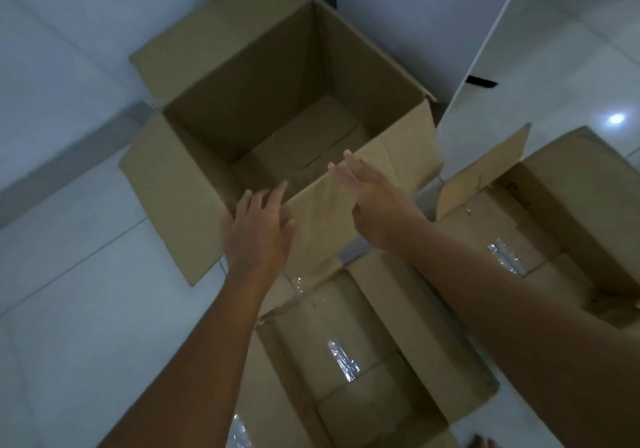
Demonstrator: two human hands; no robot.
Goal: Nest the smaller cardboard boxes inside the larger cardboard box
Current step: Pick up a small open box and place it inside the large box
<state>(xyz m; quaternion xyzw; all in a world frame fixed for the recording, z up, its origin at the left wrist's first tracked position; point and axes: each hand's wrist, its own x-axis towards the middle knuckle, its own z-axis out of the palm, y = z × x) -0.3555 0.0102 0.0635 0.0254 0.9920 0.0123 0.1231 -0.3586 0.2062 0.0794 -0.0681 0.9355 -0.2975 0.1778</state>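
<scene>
Hands over the near flap of the large cardboard box (287, 101): left hand (258, 229) spread open, fingers apart, empty, at the flap's left edge; right hand (372, 201) flat, fingers straight and together, gripping nothing, whether touching the flap or just above it impossible to tell. Large box upright on the tiled floor (69, 291), all four flaps folded outward, nothing nested inside. Smaller box (363, 361) open just beside it, below the forearms; another smaller box (554, 222) open at right, near the white cabinet (433, 14).
</scene>
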